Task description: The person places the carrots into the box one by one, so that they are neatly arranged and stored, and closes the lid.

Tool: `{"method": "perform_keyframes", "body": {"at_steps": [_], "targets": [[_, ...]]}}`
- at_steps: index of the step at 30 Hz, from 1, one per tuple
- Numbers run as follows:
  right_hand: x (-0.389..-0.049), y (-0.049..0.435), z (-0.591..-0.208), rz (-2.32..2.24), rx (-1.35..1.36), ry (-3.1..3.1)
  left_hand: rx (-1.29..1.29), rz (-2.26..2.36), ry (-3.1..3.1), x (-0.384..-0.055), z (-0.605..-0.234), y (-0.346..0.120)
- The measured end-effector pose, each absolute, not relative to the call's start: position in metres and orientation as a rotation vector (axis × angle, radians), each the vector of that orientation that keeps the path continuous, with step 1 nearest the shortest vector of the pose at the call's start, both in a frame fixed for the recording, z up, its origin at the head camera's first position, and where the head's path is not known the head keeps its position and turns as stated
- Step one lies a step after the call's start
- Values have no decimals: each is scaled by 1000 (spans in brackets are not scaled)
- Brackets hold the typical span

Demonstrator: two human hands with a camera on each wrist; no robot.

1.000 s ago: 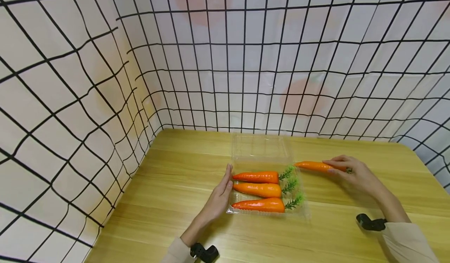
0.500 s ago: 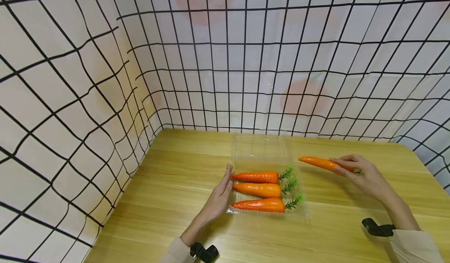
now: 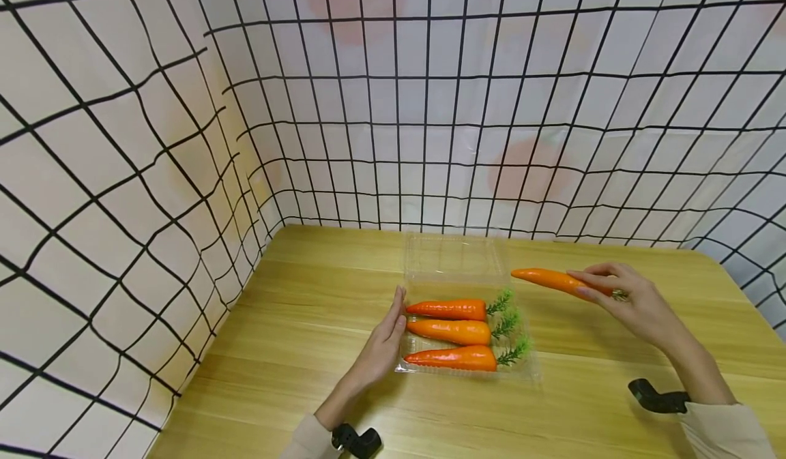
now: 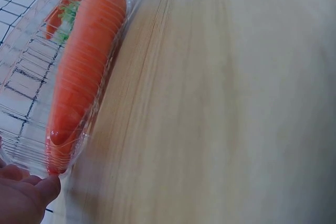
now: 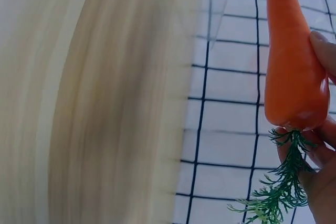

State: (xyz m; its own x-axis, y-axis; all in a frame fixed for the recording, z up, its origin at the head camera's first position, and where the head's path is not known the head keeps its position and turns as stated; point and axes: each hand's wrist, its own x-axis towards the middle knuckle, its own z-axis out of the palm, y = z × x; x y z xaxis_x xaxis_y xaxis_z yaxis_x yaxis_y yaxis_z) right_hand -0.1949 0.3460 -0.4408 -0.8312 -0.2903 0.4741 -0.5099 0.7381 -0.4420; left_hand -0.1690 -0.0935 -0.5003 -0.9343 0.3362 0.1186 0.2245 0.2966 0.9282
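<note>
My right hand (image 3: pixel 632 303) grips a carrot (image 3: pixel 546 279) near its thick end, raised over the table to the right of the box. Its tip points left, and green fronds (image 5: pixel 291 174) hang from its top in the right wrist view. A clear plastic box (image 3: pixel 442 372) lies with three carrots side by side in it, tips left, fronds right. Of these, the front carrot (image 3: pixel 454 359) also fills much of the left wrist view. My left hand (image 3: pixel 379 350) rests with straight fingers against the box's left side.
The clear lid (image 3: pixel 454 258) lies folded back behind the box, near the rear edge of the wooden table (image 3: pixel 295 295). A white cloth wall with a black grid (image 3: pixel 430 138) rises behind the table and along its left side.
My right hand has lifted the carrot higher, moving right at first; the carrot's tip has since swung back left. The left hand and the box have stayed put.
</note>
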Motion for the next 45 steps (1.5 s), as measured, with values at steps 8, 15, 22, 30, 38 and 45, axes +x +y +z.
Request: {"method": "perform_keyframes", "body": {"at_steps": [8, 15, 22, 30, 38, 45], "targets": [[-189, 318, -429, 817, 714, -2524, 529, 1723, 2456, -168, -500, -93], [-185, 295, -422, 812, 768, -2526, 527, 1727, 2455, -169, -499, -93], [-182, 273, -421, 806, 870, -2497, 531, 1736, 2445, -168, -498, -94], [-179, 254, -423, 774, 967, -2505, 528, 1740, 2443, -168, -498, -94], [-176, 236, -428, 803, 1006, -2524, 530, 1734, 2444, -168, -498, -94], [-174, 222, -433, 785, 1075, -2527, 533, 1730, 2448, -168, -498, -94]]}}
